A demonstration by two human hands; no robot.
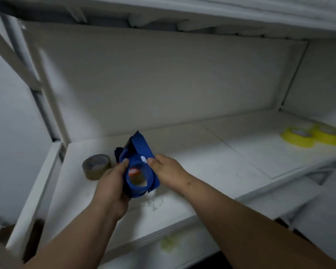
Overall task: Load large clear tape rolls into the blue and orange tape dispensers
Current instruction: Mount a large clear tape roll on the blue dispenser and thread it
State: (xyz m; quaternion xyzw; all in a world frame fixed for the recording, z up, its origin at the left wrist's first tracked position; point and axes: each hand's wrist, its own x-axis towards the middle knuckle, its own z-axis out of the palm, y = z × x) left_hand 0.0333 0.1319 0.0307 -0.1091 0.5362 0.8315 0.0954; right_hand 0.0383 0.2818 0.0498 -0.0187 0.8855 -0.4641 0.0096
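Head view: blue tape dispenser held up over the front left part of the white shelf, hub ring facing the camera and apparently bare. Left hand wrapped around its lower left side, thumb pressed on the body; right hand pinching the right edge. Clear tape roll lying near the shelf's left edge, just beside the left hand. Two yellow rolls far right. Orange part glimpsed through the hub, unclear. Probably readying the dispenser; next, freeing one hand to fetch the roll and seat it squarely on the hub.
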